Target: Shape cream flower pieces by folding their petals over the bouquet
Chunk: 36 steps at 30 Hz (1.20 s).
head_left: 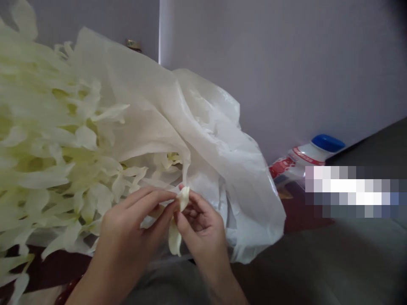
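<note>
Both hands meet in the lower middle of the head view, around a small pale cream flower (183, 200). The thumb and fingertips of my left hand (135, 224) pinch it from the left. My right hand (203, 226) has its thumb and curled fingers closed on it from the right. One long petal (174, 240) hangs down between the hands. To the left spreads a big heap of similar cream and yellow-green flowers (63, 169). Behind the hands lies a crumpled white plastic bag (203, 114), with a few more flowers (171, 159) showing under its edge.
Right of the bag, a white bottle (307, 154) with a blue cap and red label leans near the pale wall (270, 63). A dark red surface (307, 222) shows below it. A small box (133, 44) sits at the back. One patch at right is pixelated.
</note>
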Motion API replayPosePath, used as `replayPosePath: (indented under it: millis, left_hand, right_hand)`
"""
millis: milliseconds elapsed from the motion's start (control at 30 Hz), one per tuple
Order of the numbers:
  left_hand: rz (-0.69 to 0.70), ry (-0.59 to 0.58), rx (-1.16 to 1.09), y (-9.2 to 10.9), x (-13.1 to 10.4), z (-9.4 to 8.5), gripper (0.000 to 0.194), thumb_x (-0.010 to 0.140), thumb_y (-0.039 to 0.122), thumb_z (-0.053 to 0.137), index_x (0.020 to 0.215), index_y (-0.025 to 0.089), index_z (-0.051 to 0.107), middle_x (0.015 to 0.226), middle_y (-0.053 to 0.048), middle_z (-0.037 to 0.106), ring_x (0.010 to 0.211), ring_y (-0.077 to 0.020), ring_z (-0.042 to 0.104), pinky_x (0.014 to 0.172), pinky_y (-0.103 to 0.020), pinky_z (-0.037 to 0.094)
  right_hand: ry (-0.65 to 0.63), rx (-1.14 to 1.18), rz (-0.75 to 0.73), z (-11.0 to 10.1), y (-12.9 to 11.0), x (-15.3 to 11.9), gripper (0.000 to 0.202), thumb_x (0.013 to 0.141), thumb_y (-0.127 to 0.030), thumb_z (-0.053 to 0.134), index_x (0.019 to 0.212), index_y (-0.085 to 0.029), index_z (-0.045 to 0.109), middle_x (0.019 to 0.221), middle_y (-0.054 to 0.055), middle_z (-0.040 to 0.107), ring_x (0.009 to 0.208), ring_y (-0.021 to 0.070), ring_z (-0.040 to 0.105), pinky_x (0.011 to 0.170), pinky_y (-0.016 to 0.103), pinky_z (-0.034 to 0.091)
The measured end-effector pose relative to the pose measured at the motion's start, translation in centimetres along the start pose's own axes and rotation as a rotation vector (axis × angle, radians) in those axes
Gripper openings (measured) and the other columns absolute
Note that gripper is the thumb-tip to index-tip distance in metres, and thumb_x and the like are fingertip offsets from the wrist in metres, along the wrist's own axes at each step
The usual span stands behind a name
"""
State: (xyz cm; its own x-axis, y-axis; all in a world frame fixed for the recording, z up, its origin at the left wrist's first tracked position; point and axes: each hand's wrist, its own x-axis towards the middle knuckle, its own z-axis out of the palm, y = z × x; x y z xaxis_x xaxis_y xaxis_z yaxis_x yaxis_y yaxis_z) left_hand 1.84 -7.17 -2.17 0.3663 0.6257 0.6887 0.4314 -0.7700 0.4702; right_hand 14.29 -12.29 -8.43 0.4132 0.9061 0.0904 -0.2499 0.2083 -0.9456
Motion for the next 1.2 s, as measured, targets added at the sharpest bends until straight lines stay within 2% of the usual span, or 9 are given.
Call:
replayPosePath:
  millis: [100,233,333,467,733,867,1100,1200]
  left_hand:
    - [0.025,0.042,0.025,-0.1,-0.1,0.0,0.014,0.092,0.018,0.063,0.083,0.022,0.072,0.078,0.005,0.079,0.063,-0.0054,0.073,0.066,-0.008,0.057]
    - [0.039,0.063,0.073,-0.3,-0.3,0.2,0.016,0.092,0.018,0.063,0.080,0.022,0.072,0.076,0.006,0.079,0.062,-0.0056,0.073,0.066,-0.008,0.057]
    - [0.049,0.071,0.095,-0.2,-0.4,0.3,0.015,0.092,0.018,0.063,0.080,0.023,0.070,0.075,0.006,0.078,0.061,-0.0062,0.072,0.064,-0.010,0.056]
    - [0.074,0.072,0.112,0.2,-0.2,0.2,0.017,0.092,0.017,0.059,0.077,0.023,0.065,0.067,0.008,0.073,0.050,-0.0048,0.064,0.057,-0.010,0.053]
    - [0.090,0.041,0.164,-0.7,-1.2,0.3,0.008,0.094,0.019,0.059,0.089,0.025,0.061,0.078,0.006,0.071,0.063,-0.0081,0.069,0.066,-0.013,0.055]
    - [0.090,0.025,0.168,-1.0,-1.5,0.2,0.007,0.095,0.020,0.059,0.092,0.026,0.062,0.080,0.006,0.072,0.066,-0.0091,0.070,0.069,-0.014,0.055]
    - [0.038,-0.005,0.175,-0.6,-1.3,-0.2,0.007,0.096,0.023,0.057,0.091,0.025,0.062,0.073,0.007,0.069,0.060,-0.0072,0.068,0.063,-0.011,0.053]
    - [0.019,-0.028,0.121,-0.4,-1.1,-0.4,0.006,0.095,0.021,0.058,0.091,0.023,0.062,0.075,0.007,0.070,0.059,-0.0063,0.067,0.064,-0.011,0.052]
  right_hand:
    - [-0.051,-0.029,-0.008,-0.1,-0.2,0.1,0.026,0.086,-0.027,0.075,0.111,-0.023,0.078,0.101,0.006,0.081,0.088,0.0186,0.077,0.083,0.030,0.062]
    - [-0.087,-0.021,-0.001,-0.2,-0.9,0.1,0.020,0.091,-0.031,0.071,0.106,-0.023,0.079,0.106,0.006,0.082,0.096,0.0199,0.077,0.087,0.030,0.060]
    - [-0.099,-0.032,-0.006,-0.2,-1.2,0.2,0.017,0.091,-0.032,0.070,0.101,-0.022,0.080,0.100,0.005,0.081,0.092,0.0193,0.077,0.083,0.028,0.060]
    - [-0.085,-0.037,0.004,0.0,-1.4,0.3,0.016,0.091,-0.032,0.070,0.097,-0.022,0.080,0.096,0.004,0.081,0.089,0.0179,0.076,0.080,0.026,0.059]
    - [-0.058,-0.093,0.015,0.1,-1.5,0.6,0.022,0.090,-0.038,0.069,0.093,-0.020,0.080,0.087,0.004,0.080,0.077,0.0162,0.072,0.070,0.025,0.056]
    - [-0.056,-0.007,0.101,0.2,-1.5,0.6,0.026,0.086,-0.044,0.072,0.093,-0.021,0.080,0.082,0.002,0.077,0.070,0.0137,0.067,0.066,0.024,0.053]
    - [-0.085,0.054,0.165,0.2,-1.9,0.8,0.028,0.085,-0.047,0.073,0.087,-0.020,0.079,0.067,-0.002,0.068,0.055,0.0087,0.054,0.053,0.020,0.042]
    - [-0.044,0.033,0.129,0.2,-1.7,0.8,0.023,0.083,-0.042,0.076,0.089,-0.020,0.080,0.070,0.000,0.073,0.060,0.0118,0.063,0.055,0.021,0.048]
